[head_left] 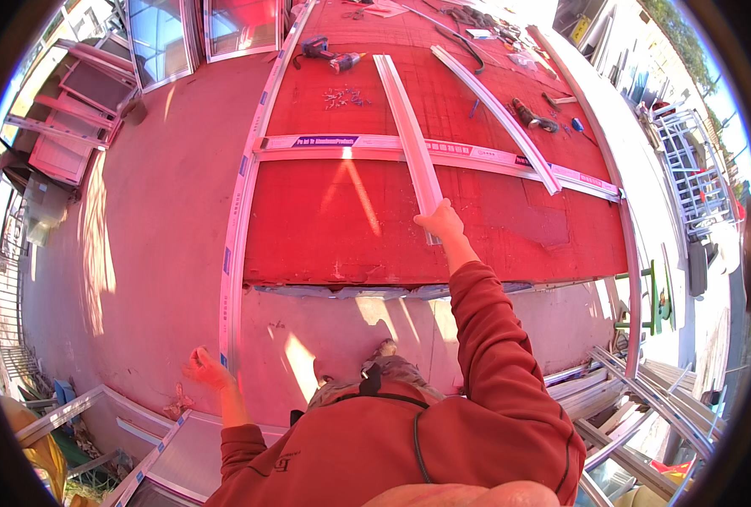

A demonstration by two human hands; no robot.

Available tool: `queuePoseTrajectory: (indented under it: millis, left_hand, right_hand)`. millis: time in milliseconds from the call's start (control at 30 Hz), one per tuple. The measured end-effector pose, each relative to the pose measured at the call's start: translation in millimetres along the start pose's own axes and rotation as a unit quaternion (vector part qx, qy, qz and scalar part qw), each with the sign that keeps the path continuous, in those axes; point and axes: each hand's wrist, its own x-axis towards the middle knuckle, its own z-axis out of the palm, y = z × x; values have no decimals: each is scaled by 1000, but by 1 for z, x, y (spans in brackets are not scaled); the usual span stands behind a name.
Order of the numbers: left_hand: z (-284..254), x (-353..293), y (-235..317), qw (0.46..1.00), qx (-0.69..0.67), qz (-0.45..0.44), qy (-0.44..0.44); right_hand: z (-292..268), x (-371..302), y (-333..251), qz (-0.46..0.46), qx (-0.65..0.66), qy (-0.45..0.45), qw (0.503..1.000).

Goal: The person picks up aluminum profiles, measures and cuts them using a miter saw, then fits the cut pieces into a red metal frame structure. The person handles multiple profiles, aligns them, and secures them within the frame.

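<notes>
My right hand [443,221] reaches forward over the red-covered worktable [333,228], its fingers closed round the near end of a pale metal profile [405,127]. That profile lies lengthwise across a crossbar [324,148] covered in labelled film. On the left, the crossbar meets a long side bar [242,203] running toward me past the table's edge. My left hand [209,369] hangs low beside this bar's near end, fingers loosely bent and apart, with nothing visible in them. Another loose profile [498,114] rests slantwise over the crossbar, right of the held one.
A cordless drill [333,57] and a pile of screws [346,98] lie at the far left of the table. Farther right are a second power tool [532,117] and a blue-handled screwdriver [580,127]. Metal lengths [629,384] are stacked low right; glazed frames [160,38] stand far left.
</notes>
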Motion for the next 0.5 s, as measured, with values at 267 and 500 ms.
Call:
queuePoseTrajectory:
  millis: [267, 500]
  left_hand:
    - [212, -165, 95, 906, -177, -21, -385]
    - [373, -327, 203, 724, -210, -67, -653]
  right_hand:
    - [1, -76, 47, -61, 349, -110, 929]
    - [-42, -158, 201, -87, 259, 114, 955]
